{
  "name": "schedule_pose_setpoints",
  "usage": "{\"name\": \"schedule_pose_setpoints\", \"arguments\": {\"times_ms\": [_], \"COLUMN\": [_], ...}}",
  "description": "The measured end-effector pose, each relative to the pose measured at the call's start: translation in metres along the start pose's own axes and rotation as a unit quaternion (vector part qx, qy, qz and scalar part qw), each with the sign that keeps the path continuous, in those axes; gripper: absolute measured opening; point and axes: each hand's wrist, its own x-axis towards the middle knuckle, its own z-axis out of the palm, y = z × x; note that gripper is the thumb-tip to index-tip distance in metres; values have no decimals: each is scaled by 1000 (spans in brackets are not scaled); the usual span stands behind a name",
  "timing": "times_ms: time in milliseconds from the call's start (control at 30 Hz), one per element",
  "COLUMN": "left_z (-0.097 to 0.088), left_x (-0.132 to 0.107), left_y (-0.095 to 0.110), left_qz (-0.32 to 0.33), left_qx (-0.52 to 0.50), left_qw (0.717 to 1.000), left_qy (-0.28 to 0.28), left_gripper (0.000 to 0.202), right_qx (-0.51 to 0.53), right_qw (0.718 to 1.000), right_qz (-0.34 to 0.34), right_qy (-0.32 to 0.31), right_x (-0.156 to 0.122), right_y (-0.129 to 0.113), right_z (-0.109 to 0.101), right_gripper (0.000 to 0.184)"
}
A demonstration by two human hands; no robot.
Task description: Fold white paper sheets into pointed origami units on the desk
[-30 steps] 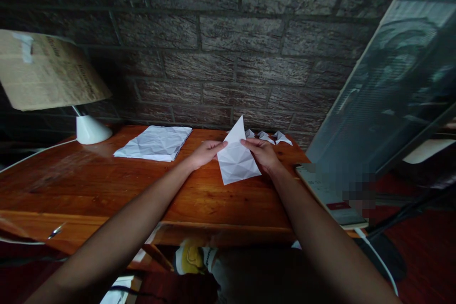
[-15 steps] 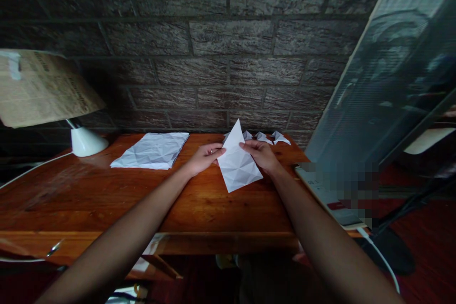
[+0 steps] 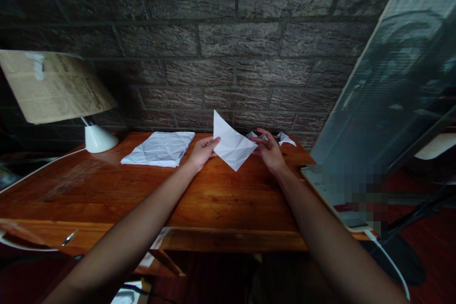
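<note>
A creased sheet of white paper (image 3: 233,146) is held up above the wooden table, tilted with one corner pointing up and another pointing down. My left hand (image 3: 204,153) pinches its left edge, thumb on the near face and the other fingers partly hidden behind. At the sheet's right corner is my right hand (image 3: 270,151), its fingers spread apart and the index finger raised; whether they touch the corner is hard to make out. Behind that hand, small folded white paper pieces (image 3: 286,139) stand along the back of the table, partly covered.
A stack of creased white paper (image 3: 160,148) lies left on the wooden table (image 3: 228,213). Further left stands a lamp (image 3: 99,138) with a brown paper shade. A dark brick wall (image 3: 235,71) rises behind. On the right is a device with a screen (image 3: 331,190) and white cable (image 3: 390,259).
The sheet has turned, its pointed top shifting left and its lower edge now a downward corner. My right hand has moved off its face toward the right corner, fingers spreading. The view shifted slightly left.
</note>
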Motion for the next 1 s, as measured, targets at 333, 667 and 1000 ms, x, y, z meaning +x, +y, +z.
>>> {"name": "schedule_pose_setpoints", "arguments": {"times_ms": [333, 667, 1000], "left_z": [4, 16, 22], "left_x": [0, -10, -15], "left_y": [0, 9, -2], "left_qz": [-17, -7, -26], "left_qx": [-41, 20, 59], "left_qw": [998, 999, 989], "left_qy": [52, -49, -136], "left_gripper": [47, 51, 47], "right_qx": [-112, -61, -125], "right_qw": [966, 986, 990], "right_qz": [-139, -80, -67], "right_qy": [-186, -137, 25], "right_x": [-20, -20, -13], "right_y": [-3, -14, -14], "right_z": [25, 25, 20], "right_gripper": [75, 33, 40]}}
